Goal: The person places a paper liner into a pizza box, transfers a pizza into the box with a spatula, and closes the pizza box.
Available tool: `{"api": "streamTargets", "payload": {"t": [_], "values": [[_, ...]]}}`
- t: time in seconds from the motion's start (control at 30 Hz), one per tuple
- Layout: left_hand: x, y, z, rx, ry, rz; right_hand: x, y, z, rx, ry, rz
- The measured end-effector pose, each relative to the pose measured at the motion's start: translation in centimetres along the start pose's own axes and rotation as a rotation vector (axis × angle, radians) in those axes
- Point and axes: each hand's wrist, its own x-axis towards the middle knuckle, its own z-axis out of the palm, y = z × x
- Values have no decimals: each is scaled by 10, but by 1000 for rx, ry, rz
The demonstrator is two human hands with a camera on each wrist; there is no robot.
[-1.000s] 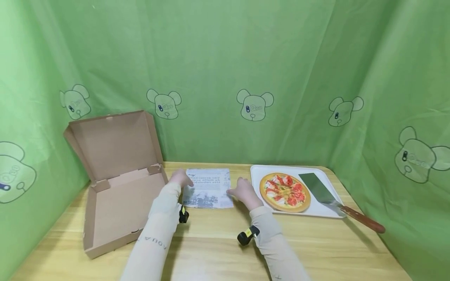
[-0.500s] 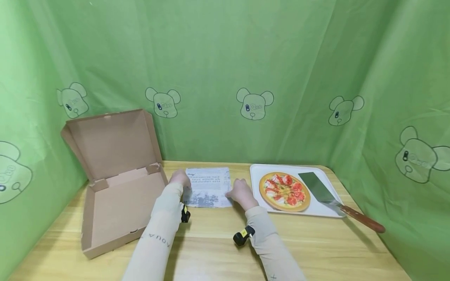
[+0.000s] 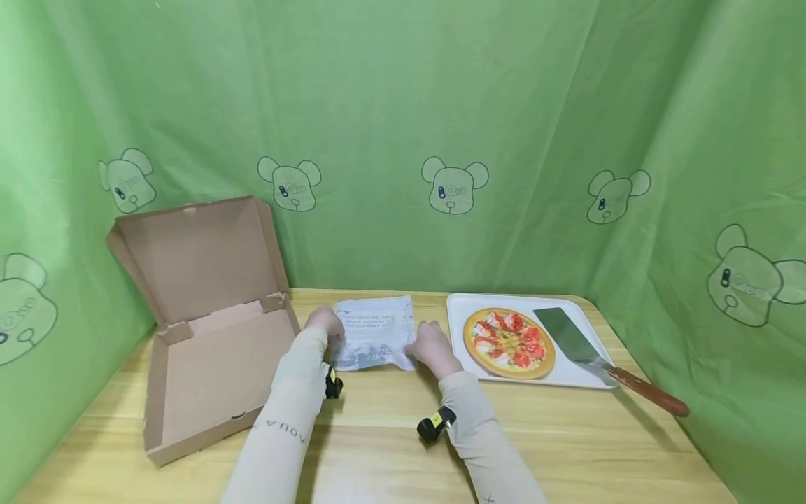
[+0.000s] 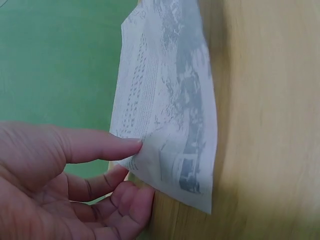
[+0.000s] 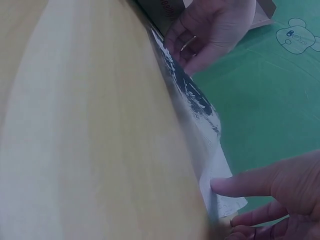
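A printed sheet of paper (image 3: 374, 330), newspaper-like, hangs between both hands just above the wooden table. My left hand (image 3: 324, 322) pinches its left edge; in the left wrist view the thumb (image 4: 120, 148) lies on top and the other fingers curl beneath. At the opposite edge my right hand (image 3: 433, 346) pinches the paper between thumb (image 5: 240, 184) and fingers. The sheet (image 5: 192, 100) bows and its near edge looks lifted off the table in the right wrist view.
Left of the paper stands a cardboard pizza box (image 3: 220, 378) with its lid (image 3: 204, 259) raised. On the right a white tray (image 3: 458, 306) bears a pizza (image 3: 510, 343) and a spatula (image 3: 648, 392), whose wooden handle overhangs the tray. Green curtains (image 3: 378, 84) enclose the table (image 3: 378, 448).
The paper lay flat earlier; now it is raised slightly, tilted and creased between the hands. Both hands have barely shifted, the right a little to the left.
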Motion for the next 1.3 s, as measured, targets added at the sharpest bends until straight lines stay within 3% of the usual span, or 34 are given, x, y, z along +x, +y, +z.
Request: {"api": "streamTargets", "payload": {"t": [0.37, 0.7, 0.93, 1.3], "values": [[5, -2, 2, -186, -47, -65, 0, 0, 1, -9, 2, 7], [-1, -4, -4, -187, -3, -46, -2, -1, -1, 10, -6, 12], [1, -3, -7, -227, -7, -59, -3, 0, 0, 28, 10, 0], [-13, -4, -11, -521, -10, -15, 0, 12, 2, 81, 25, -28]]}}
